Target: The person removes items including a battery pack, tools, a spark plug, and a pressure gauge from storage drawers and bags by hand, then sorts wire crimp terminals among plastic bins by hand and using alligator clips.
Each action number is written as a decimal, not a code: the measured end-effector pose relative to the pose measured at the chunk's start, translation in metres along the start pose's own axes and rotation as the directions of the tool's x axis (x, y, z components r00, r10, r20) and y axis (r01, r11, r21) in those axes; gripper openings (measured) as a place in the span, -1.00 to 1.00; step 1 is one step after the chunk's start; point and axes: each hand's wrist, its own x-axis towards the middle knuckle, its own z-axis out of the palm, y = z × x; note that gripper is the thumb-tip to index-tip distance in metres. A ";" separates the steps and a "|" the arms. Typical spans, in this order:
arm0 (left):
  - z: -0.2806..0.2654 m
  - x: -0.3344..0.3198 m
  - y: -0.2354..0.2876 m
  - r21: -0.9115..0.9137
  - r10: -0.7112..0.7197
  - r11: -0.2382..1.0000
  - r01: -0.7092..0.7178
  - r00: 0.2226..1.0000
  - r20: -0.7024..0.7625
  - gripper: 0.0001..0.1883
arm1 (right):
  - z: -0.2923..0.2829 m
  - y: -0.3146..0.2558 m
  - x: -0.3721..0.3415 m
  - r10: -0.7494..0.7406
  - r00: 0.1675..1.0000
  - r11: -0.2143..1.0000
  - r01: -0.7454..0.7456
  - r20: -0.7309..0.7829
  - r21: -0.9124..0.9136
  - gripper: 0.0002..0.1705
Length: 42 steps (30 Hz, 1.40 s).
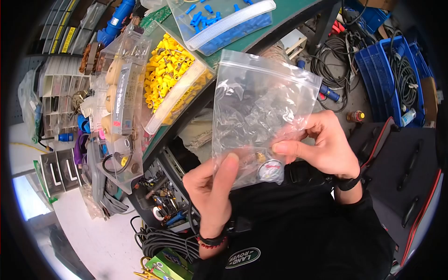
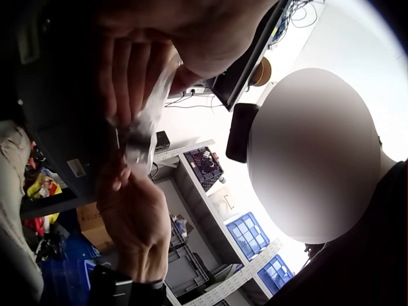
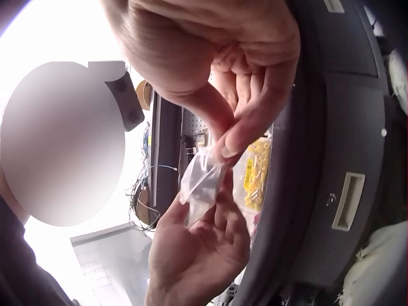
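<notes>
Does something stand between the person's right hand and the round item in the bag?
Yes, the clear plastic bag: its film separates the right hand from the round item inside. Nothing else visible stands between them.

Below the clear zip bag (image 1: pixel 261 77), as the head view shows it, an oval badge (image 1: pixel 242 257) on the black garment (image 1: pixel 308 233) reads LAND ROVER — the only legible wording. At the bag's lower end, the round disc (image 1: pixel 269 171) bears reddish lettering too small to read. Left of the bag, print on a grey strip (image 1: pixel 122 98) — likewise unreadable.
</notes>
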 end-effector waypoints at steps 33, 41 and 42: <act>-0.008 -0.003 0.016 0.111 0.169 0.979 -0.173 0.985 0.047 -0.64 | 0.005 -0.023 -0.003 -0.202 0.964 0.978 0.188 0.174 0.089 -0.34; 0.007 -0.003 0.028 0.154 0.134 0.980 -0.127 0.990 -0.036 -0.32 | 0.017 -0.006 -0.006 -0.217 0.957 0.975 0.202 0.194 0.094 -0.57; 0.001 -0.007 0.028 0.164 0.163 0.975 -0.151 0.985 -0.063 -0.32 | 0.021 -0.004 -0.007 -0.242 0.951 0.970 0.231 0.192 0.076 -0.56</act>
